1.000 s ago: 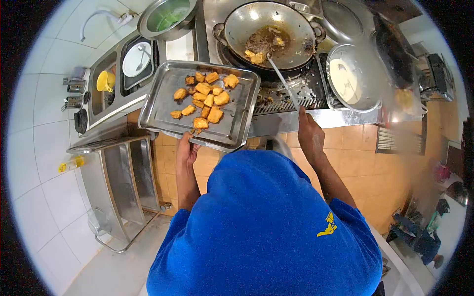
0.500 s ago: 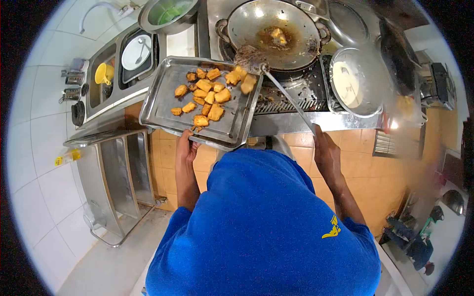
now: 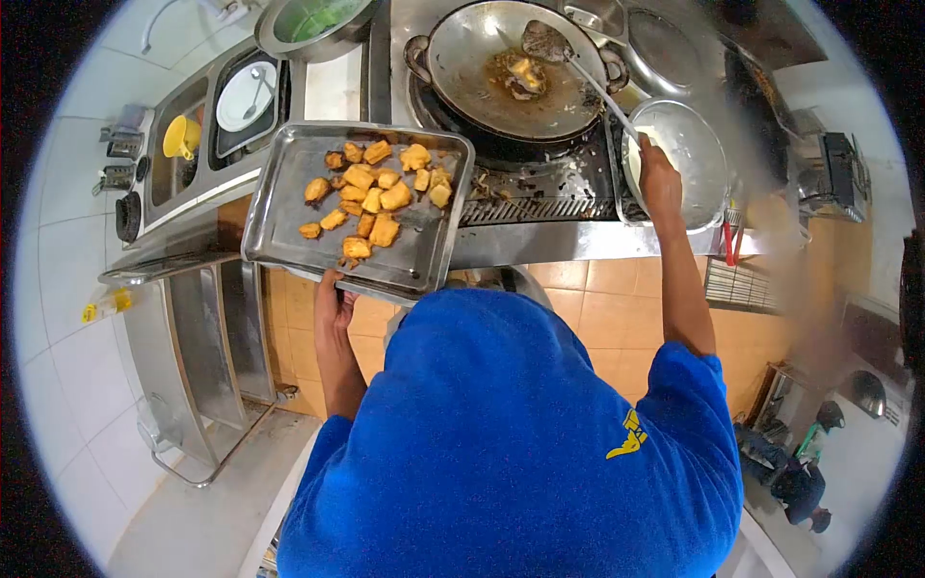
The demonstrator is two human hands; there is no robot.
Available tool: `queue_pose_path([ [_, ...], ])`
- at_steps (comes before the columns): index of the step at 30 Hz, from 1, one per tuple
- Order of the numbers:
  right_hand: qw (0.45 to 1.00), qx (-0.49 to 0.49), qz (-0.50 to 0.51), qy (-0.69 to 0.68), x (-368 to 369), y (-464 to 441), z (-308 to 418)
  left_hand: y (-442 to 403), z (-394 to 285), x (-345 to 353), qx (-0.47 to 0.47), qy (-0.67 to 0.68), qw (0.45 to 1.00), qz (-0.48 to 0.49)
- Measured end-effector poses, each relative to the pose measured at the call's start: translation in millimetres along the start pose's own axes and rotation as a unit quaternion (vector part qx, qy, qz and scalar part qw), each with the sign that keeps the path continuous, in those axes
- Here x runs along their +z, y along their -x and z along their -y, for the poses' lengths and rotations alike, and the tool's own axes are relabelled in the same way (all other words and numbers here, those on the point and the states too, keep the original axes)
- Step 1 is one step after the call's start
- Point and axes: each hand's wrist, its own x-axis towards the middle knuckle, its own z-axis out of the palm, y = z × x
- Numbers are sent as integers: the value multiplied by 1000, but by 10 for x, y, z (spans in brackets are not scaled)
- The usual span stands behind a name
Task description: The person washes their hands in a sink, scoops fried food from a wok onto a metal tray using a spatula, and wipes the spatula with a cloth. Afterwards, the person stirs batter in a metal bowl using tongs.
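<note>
My left hand [image 3: 334, 303] is closed on the near edge of a rectangular metal tray [image 3: 289, 226]. Several golden-brown fried pieces [image 3: 369, 199] lie on it, with bare metal showing around them. In my right hand [image 3: 660, 178] is the long handle of a skimmer [image 3: 547, 42], gripped near its end. The skimmer's dark head is over the far right part of a large two-handled wok [image 3: 462, 58]. A few fried pieces [image 3: 526, 72] sit in dark oil at the wok's bottom. Below my right forearm's reach stands a bowl [image 3: 699, 159] of pale batter, partly hidden by that hand.
A metal pot [image 3: 313, 34] with something green stands at the back left. The sink [image 3: 183, 197] holds a yellow mug [image 3: 180, 137]; a white plate [image 3: 246, 98] lies beside it. Metal shelving [image 3: 207, 337] stands at left. Red-handled tools [image 3: 729, 243] hang right. Another person [image 3: 800, 491] is far right.
The skimmer has swung from above the tray to the wok, moving right and away. The pieces falling from it now rest on the tray. The tray has shifted slightly left in view.
</note>
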Motion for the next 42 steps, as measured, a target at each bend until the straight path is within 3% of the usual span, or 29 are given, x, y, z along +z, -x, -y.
queue_pose_path([
  [4, 998, -32, 55, 0, 188, 46, -165, 144, -49, 119, 48, -4, 999, 2],
  [8, 995, -37, 68, -56, 97, 376, 12, -8, -15, -145, 23, -9, 1000, 2],
  [10, 992, 9, 111, -55, 25, 547, 195, 47, -31, -28, 42, -1, 999, -4],
  [12, 992, -30, 45, -110, -56, 712, 417, 48, -64, -26, 47, 1, 999, -5],
  [16, 985, 61, 142, -81, -265, 888, 803, 12, -80, -70, 32, -10, 999, -4],
  [24, 994, 18, 76, -76, -302, 1072, 1143, -93, -94, -75, 13, -9, 999, 49],
  [25, 991, 41, 115, -58, -377, 1062, 1208, -153, -98, -100, 9, -12, 998, 55],
  [29, 991, 53, 120, -38, -413, 1205, 1263, -275, -136, -210, -1, -44, 996, 80],
  [35, 995, 46, 79, -47, -382, 1277, 1309, -122, -242, 102, 2, -56, 998, 32],
  [42, 995, 55, 77, -44, -384, 1316, 1345, -227, -343, -60, -49, -67, 990, 115],
])
